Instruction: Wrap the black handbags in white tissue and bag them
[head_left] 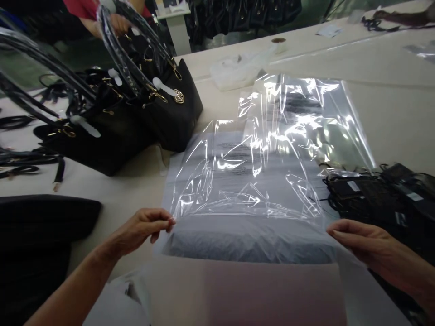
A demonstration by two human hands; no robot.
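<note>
A clear plastic bag (238, 181) with small printed text lies over pale tissue paper (251, 226). Something dark shows through the tissue along its near edge. My left hand (146, 228) pinches the left corner of the plastic with thumb and fingers. At the right side, my right hand (367, 240) has its thumb and fingers pressed together on the edge of the sheet; whether they grip plastic, tissue or both is hard to tell. More shiny clear bags (326, 122) lie behind, partly overlapping the first one.
Black handbags (170, 108) with wrapped handles stand at the upper left. Black straps (30, 158) and a dark item (41, 222) lie left. Black tagged pieces (374, 194) are piled right. A tape roll (278, 40) is at the back. Another person's hand (118, 25) is behind the handbags.
</note>
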